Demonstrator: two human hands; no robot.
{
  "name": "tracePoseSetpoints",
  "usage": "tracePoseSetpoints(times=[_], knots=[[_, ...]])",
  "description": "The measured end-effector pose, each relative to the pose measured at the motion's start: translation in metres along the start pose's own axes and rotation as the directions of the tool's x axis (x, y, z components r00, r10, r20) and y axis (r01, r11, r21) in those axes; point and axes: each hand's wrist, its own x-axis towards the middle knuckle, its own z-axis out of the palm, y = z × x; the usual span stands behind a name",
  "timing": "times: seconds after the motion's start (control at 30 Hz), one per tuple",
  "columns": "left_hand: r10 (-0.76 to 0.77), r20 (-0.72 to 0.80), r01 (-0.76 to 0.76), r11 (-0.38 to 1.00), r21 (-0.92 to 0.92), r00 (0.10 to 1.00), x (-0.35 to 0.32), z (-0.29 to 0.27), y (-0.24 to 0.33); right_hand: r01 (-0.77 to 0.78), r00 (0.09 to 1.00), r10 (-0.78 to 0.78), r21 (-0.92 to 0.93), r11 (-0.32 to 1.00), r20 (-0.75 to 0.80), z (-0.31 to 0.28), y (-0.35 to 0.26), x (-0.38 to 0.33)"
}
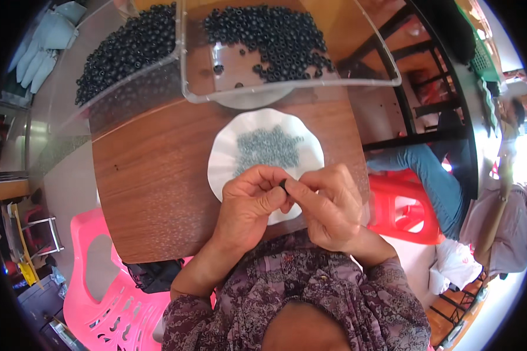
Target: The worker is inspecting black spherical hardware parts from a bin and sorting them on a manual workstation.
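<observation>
Pinching a small black piece (283,183) where both hands' fingertips meet, over the near half of the white plate (219,153), toward the worktop's (152,175) near edge. Left hand (243,205) on its left, right hand (331,205) on its right, neither clearly nearer. Fingertips pressed together; long axis too small to tell. Clear-grey bits (269,146) just beyond, on plate.

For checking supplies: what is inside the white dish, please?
The white dish holds many small greyish pieces. Whatever lies behind the left hand and right hand, at its near side, is hidden.
</observation>
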Motion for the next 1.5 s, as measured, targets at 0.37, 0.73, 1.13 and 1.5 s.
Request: tracePoseSetpoints(times=[0.37, 0.73, 1.13, 1.5], knots=[[0.035, 0.094, -0.032, 0.999, -0.034, 0.995, 0.016, -0.015, 0.010, -0.062, 0.956, 0.059, 0.004, 0.998, 0.286, 0.014, 0.083, 0.168], [0.010, 0.072, 0.001, 0.988, -0.151, 0.997, 0.018, -0.026, 0.009, 0.284, 0.704, 0.174, -0.497, 0.820, 0.688, 0.123, 0.168, 0.201], [0.071, 0.031, -0.066, 0.991, -0.118, 0.997, 0.020, -0.030, 0.009, 0.260, 0.810, -0.053, -0.277, 0.925, 0.584, 0.084, 0.138, 0.208], [0.106, 0.076, -0.104, 0.994, -0.022, 0.992, 0.010, -0.012, 0.003, -0.461, 0.884, 0.384, 0.366, 0.809, 0.266, -0.042, 0.012, 0.091]])
